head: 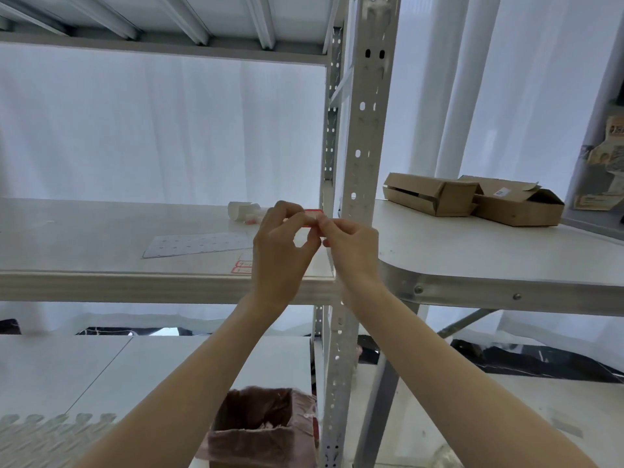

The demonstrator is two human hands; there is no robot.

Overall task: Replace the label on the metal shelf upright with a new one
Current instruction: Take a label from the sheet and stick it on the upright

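Observation:
A small white label with a red border (312, 217) is pinched between the fingertips of both hands, just left of the perforated metal shelf upright (363, 130). My left hand (282, 251) grips its left part and my right hand (351, 248) holds its right end. Both hands hover over the right end of the white shelf board (101, 238). A label sheet (199, 244) lies flat on the shelf, with more red-bordered labels (242, 266) near the front edge. No label shows on the visible face of the upright.
A small white roll or cup (241, 210) lies on the shelf behind my hands. Two cardboard boxes (472, 199) rest on a folding table (506, 258) to the right. A bin lined with a pink bag (263, 427) stands on the floor below.

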